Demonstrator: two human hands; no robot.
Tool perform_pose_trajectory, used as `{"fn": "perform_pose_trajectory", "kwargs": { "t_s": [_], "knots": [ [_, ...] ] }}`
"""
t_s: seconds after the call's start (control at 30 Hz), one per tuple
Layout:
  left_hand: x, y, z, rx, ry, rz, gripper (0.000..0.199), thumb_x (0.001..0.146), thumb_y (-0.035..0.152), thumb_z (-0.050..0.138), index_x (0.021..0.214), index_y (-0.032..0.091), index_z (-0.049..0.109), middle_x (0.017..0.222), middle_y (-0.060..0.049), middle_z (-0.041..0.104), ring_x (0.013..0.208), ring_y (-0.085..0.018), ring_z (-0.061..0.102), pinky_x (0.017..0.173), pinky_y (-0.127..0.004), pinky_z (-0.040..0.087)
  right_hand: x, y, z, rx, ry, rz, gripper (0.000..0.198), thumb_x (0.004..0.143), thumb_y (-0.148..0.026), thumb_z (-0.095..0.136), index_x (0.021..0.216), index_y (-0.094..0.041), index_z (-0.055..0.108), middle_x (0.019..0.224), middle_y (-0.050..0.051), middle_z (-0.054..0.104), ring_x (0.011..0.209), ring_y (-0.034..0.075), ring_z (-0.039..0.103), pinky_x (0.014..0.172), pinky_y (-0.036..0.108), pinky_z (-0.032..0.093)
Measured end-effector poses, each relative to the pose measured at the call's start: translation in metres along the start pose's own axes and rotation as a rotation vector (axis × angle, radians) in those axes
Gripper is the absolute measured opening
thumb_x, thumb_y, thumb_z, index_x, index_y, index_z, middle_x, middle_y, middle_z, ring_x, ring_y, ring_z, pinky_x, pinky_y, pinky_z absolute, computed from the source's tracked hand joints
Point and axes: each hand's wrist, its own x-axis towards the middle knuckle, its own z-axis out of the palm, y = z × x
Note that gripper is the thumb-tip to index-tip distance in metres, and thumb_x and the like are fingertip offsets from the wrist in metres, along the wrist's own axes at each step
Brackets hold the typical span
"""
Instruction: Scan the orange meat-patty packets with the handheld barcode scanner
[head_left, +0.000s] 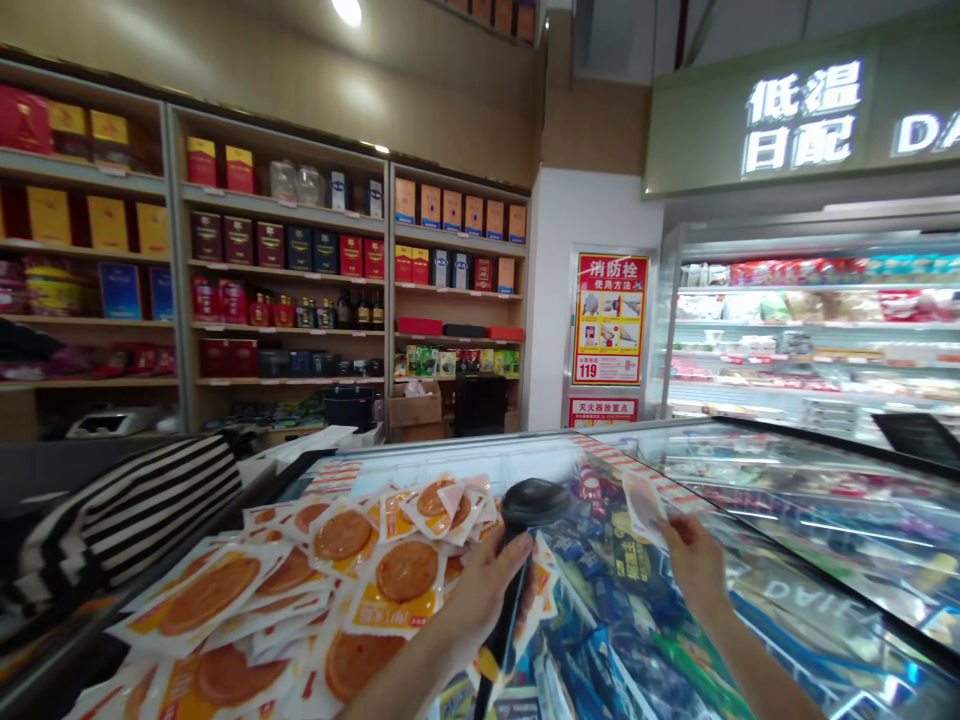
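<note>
My left hand (486,585) is wrapped round the handle of a black barcode scanner (534,502), its head pointing up and forward. Between the fingers of my right hand (696,562) is a flat, pale packet (643,508), held up by its edge over the freezer. Its printed face is blurred and turned partly away. To the left of the scanner lies a loose pile of flat, clear-and-white packets (409,578), each with a round orange-brown slice inside. Below the held packet, blue and green bagged goods (615,600) fill the freezer.
The freezer's glass lid (832,590) stretches to the right, with a dark frame. A black-and-white striped cloth item (150,510) lies at the left. Behind stand shelves of boxed goods (289,245), a red-and-yellow fire hydrant sign (609,318) and a lit refrigerated display (817,335).
</note>
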Motion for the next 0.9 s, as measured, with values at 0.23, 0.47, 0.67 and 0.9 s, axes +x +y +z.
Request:
{"fn": "perform_pose_trajectory", "kwargs": {
  "t_s": [0.23,0.47,0.67,0.9],
  "knots": [
    [0.002,0.002,-0.005,-0.058,0.028,-0.097,0.033,0.067,0.049,0.047,0.071,0.016,0.045,0.051,0.004,0.049,0.037,-0.006,0.04,0.036,-0.018,0.028,-0.023,0.003,0.003,-0.352,-0.277,-0.163,0.021,0.05,-0.023,0.056,0.071,-0.023,0.057,0.066,-0.001,0.062,0.067,0.019,0.055,0.066,0.03,0.037],
    [-0.004,-0.005,0.005,-0.034,-0.081,-0.15,0.038,0.064,0.053,0.047,0.067,0.015,0.044,0.051,0.003,0.049,0.036,-0.006,0.042,0.036,-0.019,0.03,-0.038,-0.013,0.004,-0.949,-0.602,-0.349,0.033,0.074,-0.037,0.032,0.078,-0.02,0.061,0.079,0.007,0.061,0.077,0.021,0.053,0.069,0.032,0.036],
    [-0.005,-0.006,0.007,-0.024,-0.064,-0.147,0.039,0.064,0.055,0.046,0.066,0.016,0.043,0.054,0.002,0.052,0.036,-0.006,0.042,0.036,-0.019,0.031,-0.039,-0.016,0.008,-1.119,-0.737,-0.553,0.043,0.066,-0.049,0.044,0.101,-0.025,0.052,0.094,0.006,0.057,0.089,0.022,0.048,0.075,0.032,0.036],
    [-0.008,-0.001,0.009,-0.008,-0.062,-0.171,0.041,0.066,0.055,0.043,0.063,0.015,0.046,0.046,0.002,0.049,0.035,-0.007,0.04,0.036,-0.019,0.028,-0.039,-0.024,0.026,-1.031,-0.61,-0.504,0.02,0.074,-0.026,0.04,0.08,-0.019,0.058,0.07,0.008,0.061,0.071,0.021,0.053,0.061,0.029,0.037]
  ]
}}
